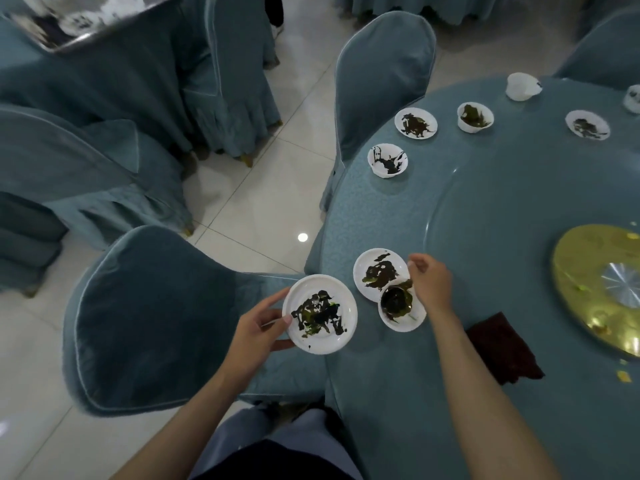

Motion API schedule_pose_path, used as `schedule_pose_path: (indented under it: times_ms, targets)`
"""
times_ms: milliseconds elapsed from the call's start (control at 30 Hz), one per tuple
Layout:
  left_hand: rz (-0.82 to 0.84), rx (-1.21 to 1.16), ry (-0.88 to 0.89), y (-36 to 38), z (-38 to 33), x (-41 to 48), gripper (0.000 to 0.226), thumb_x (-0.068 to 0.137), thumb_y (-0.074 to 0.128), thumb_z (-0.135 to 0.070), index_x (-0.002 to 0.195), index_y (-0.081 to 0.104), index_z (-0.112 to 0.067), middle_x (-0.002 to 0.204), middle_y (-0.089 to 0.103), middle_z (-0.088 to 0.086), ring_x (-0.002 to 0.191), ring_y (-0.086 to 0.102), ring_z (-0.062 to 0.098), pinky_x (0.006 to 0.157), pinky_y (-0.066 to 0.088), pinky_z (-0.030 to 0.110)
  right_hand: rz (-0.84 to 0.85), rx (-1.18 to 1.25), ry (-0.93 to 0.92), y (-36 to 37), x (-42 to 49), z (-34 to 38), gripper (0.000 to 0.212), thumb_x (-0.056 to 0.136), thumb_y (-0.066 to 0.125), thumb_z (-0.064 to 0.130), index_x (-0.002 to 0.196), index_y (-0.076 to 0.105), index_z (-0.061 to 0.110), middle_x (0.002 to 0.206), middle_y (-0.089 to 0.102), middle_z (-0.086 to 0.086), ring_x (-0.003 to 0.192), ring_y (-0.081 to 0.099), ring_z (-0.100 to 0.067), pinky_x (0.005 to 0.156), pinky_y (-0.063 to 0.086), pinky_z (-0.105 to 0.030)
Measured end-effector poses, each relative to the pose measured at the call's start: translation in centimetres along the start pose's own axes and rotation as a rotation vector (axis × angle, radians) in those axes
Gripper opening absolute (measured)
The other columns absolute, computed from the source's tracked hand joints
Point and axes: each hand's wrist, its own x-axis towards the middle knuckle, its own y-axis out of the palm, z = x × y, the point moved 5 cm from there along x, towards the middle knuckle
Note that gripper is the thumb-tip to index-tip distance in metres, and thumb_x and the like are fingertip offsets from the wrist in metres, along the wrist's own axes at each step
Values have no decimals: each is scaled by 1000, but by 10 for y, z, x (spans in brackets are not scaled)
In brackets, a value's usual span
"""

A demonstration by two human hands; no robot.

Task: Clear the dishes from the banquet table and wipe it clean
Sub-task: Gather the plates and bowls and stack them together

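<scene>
My left hand (pixel 258 329) grips a dirty white plate (pixel 320 315) by its left rim, at the edge of the round blue banquet table (pixel 398 393). My right hand (pixel 431 284) hovers over a dirty white bowl (pixel 400 308) that rests partly on a second smeared plate (pixel 379 273); its fingers are curled, and whether they pinch the bowl's rim is hidden. Farther along the table edge stand a stained bowl (pixel 387 160), a stained plate (pixel 415 123), another bowl (pixel 475 117), a plate (pixel 587 125) and a white cup (pixel 521 85).
A dark red cloth (pixel 504 351) lies on the table right of my right forearm. A gold disc (pixel 602 289) sits at the middle of the glass turntable (pixel 485 220). Blue-covered chairs (pixel 145 317) (pixel 384 81) stand against the table; more chairs and a tiled floor (pixel 259 202) lie left.
</scene>
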Motion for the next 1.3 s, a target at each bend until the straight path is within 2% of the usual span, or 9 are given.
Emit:
schedule_pose_path:
  times_ms: [100,167,367,500,633,767,933,1133,1300]
  targets:
    - [-45,-23,2,0,2,-4,49,97,67,-5,142,60,-22,116,77,9,109,74,30,83,63,56,101,-166,14,13,31,-15,28,98,60,14,125,71,9,123,72,-10,113,67,-27,100,52,-40]
    - [-76,-34,7,0,3,-7,49,97,66,-3,142,60,-20,118,77,8,110,73,30,83,63,55,150,-325,-1,19,45,-20,24,98,61,17,119,72,10,119,73,-10,110,67,-32,96,53,-45]
    - [-154,-84,11,-3,7,-14,46,97,65,0,139,62,-19,119,76,8,108,74,28,78,65,44,185,-623,-72,25,67,-11,17,92,63,22,102,77,24,101,76,-2,93,69,-29,75,48,-32]
    - [-175,-96,-3,-3,11,-18,46,97,65,0,139,62,-19,120,76,8,109,74,29,78,65,44,245,-630,-104,31,72,-10,9,94,67,24,93,76,25,95,74,0,90,67,-26,77,50,-34]
    - [-186,-101,-6,-4,14,-21,46,97,65,1,138,63,-20,120,76,8,108,74,29,77,65,43,224,-499,-136,36,72,-13,6,99,64,23,95,68,22,96,72,-1,87,64,-23,77,50,-36]
    - [-185,-92,5,-6,13,-23,46,97,65,1,138,62,-19,120,76,7,108,74,29,77,65,42,183,-271,-148,34,62,-12,8,103,59,21,95,62,24,90,68,5,81,68,-19,74,61,-45]
    - [-189,-94,44,-12,7,-27,46,98,65,-1,140,61,-17,121,75,10,108,74,28,77,65,42,142,39,-132,25,38,3,5,105,56,14,103,60,17,98,68,-2,85,72,-16,62,60,-22]
    - [-182,-119,72,-29,-1,-28,47,97,66,-1,140,62,-20,118,77,4,107,75,24,75,65,40,-52,157,-143,11,6,31,3,106,56,18,104,58,17,98,68,0,85,72,-12,73,63,-35]
    - [-178,-171,64,-51,1,-28,48,97,67,-3,141,61,-22,117,77,6,106,75,25,77,65,44,-168,326,-64,7,-43,59,6,104,60,15,109,61,14,106,70,-3,86,74,-11,71,63,-29]
